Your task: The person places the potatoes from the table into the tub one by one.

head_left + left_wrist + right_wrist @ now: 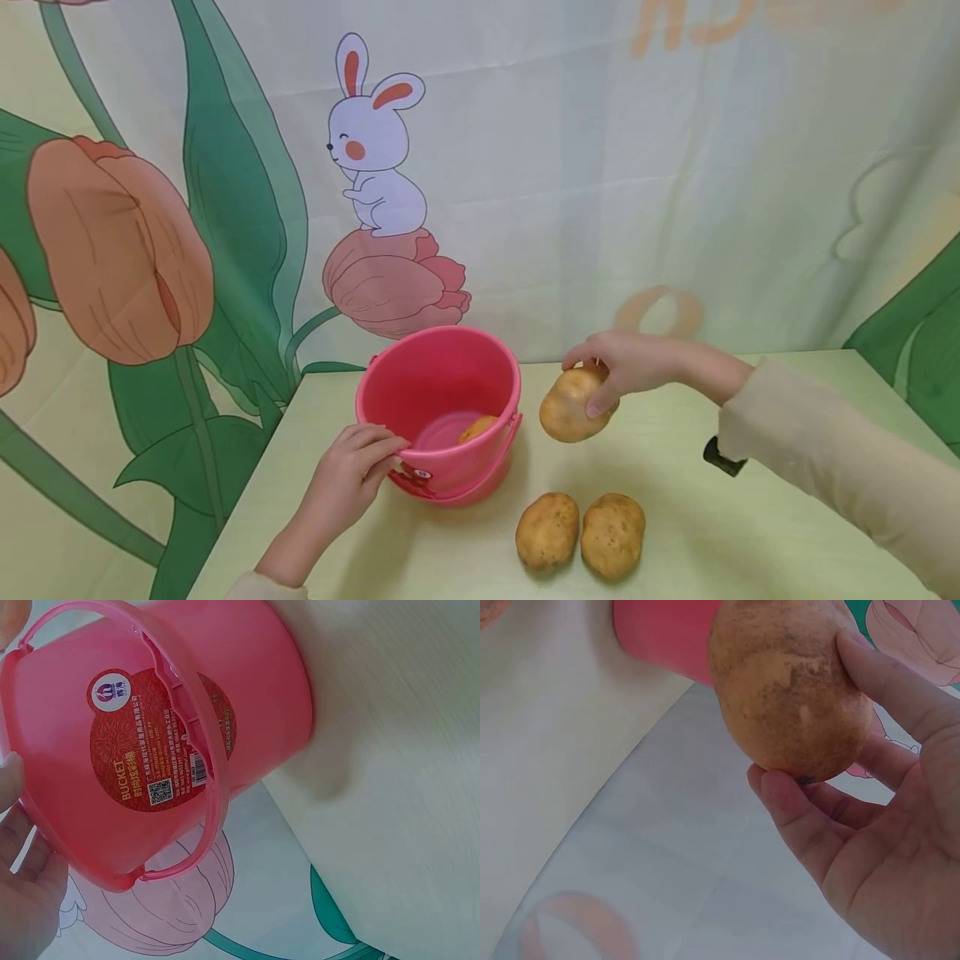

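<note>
Right hand [637, 362] grips a potato [572, 404] from above, fingers curled round it, held in the air just right of the pink bucket [438, 392]. Left hand [352, 475] rests on the bucket's near rim, fingers curled over the edge. One potato [477, 428] sits inside the bucket. Two more potatoes [580, 533] lie touching on the surface [750, 533], below the right grip.

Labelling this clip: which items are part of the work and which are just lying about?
In play:
right hand holding a potato
left hand on pink bucket
two potatoes on the table

Lying about:
rabbit-and-tulip backdrop
</note>
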### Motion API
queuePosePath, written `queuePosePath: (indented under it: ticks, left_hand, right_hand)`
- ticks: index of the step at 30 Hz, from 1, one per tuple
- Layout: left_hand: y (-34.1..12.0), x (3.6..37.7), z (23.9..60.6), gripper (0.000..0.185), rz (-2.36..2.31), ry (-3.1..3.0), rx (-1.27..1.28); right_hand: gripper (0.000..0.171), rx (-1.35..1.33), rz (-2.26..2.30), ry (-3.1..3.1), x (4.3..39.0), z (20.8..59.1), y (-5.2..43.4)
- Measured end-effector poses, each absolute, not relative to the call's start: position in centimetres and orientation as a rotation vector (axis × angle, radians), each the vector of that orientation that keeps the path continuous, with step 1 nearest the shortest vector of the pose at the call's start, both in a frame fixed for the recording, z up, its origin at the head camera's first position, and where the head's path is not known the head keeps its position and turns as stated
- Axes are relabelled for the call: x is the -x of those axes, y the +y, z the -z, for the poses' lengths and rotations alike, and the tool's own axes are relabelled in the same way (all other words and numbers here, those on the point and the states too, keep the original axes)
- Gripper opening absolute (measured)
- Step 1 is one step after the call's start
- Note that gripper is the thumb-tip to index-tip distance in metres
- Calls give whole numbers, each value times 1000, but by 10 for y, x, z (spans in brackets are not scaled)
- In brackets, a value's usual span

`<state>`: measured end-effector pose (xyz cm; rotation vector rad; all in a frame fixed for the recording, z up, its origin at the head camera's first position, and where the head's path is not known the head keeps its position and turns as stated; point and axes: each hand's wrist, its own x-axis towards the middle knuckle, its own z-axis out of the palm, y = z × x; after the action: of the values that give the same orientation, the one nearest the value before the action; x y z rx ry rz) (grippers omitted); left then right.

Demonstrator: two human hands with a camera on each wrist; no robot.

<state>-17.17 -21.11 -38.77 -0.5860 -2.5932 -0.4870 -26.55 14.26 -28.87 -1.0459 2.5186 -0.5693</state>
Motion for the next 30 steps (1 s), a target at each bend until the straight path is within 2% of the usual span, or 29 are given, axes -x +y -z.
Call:
queuePosePath:
  ticks: [30]
  left_hand:
    - [-212, 171, 386, 29, 470, -2585, 602]
  right_hand:
    - [51, 1089, 516, 2552, 277, 279, 107]
